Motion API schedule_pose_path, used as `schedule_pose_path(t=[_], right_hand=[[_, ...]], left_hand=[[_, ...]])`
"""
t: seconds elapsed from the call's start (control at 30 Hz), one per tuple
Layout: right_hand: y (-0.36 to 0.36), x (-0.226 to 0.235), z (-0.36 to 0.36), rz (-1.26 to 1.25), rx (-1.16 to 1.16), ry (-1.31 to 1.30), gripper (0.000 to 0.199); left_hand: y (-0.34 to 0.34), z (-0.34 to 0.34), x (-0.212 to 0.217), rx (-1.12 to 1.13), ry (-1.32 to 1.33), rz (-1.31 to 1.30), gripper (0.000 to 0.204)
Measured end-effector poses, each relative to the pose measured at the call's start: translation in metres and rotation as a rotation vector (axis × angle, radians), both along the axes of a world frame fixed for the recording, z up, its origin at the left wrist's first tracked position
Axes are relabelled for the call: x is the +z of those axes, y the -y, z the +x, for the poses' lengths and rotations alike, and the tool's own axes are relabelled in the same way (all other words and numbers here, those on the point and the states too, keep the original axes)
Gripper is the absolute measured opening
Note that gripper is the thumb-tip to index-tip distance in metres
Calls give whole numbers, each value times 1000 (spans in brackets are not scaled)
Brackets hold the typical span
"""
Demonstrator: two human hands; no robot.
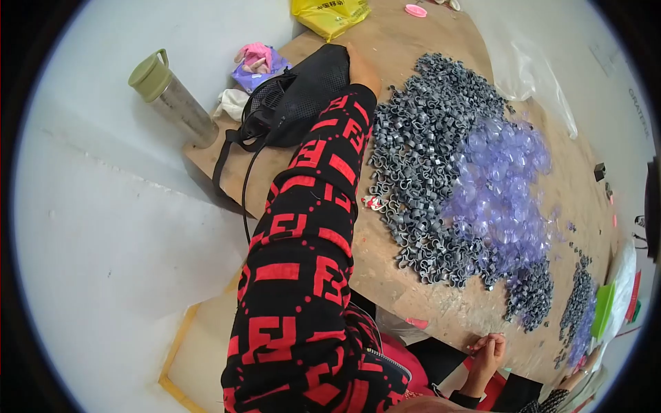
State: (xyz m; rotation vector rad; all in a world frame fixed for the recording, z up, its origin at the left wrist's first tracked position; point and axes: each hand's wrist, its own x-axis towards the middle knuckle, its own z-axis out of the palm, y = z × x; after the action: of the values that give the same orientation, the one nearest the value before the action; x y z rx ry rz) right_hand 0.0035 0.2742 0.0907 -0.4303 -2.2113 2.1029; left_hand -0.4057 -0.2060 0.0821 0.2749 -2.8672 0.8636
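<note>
My left arm, in a black sleeve with red block patterns, stretches across the brown table [406, 275] to its far left corner. My left hand [362, 67] lies against the right edge of a black mesh bag [303, 96], with its fingers closed over that edge and mostly hidden. The bag's black strap [227, 155] hangs over the table edge. My right hand [487, 350] is at the near table edge with its fingers curled together. I cannot see whether it holds anything.
A big heap of grey plastic clips [420, 158] covers the table's middle, with clear purple suction cups [497, 180] piled on it. A smaller mixed heap [577, 313] lies to the right. A green-lidded steel bottle [169, 96], pink gloves [256, 56] and a yellow bag [330, 14] sit behind.
</note>
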Motion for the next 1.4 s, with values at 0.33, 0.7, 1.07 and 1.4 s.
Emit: schedule_pose_path(t=[0.33,0.7,1.07,1.4], right_hand=[[2,0,-2,-33,2,-16,12],[-4,-3,-1,-36,0,-38,13],[-2,-1,0,-46,-3,-12,14],[-5,-3,-2,-59,20,-41,14]], left_hand=[[-1,3,9,41,82,70,40],[1,4,10,68,112,42,40],[5,-4,2,146,60,19,38],[35,13,7,160,14,70,35]])
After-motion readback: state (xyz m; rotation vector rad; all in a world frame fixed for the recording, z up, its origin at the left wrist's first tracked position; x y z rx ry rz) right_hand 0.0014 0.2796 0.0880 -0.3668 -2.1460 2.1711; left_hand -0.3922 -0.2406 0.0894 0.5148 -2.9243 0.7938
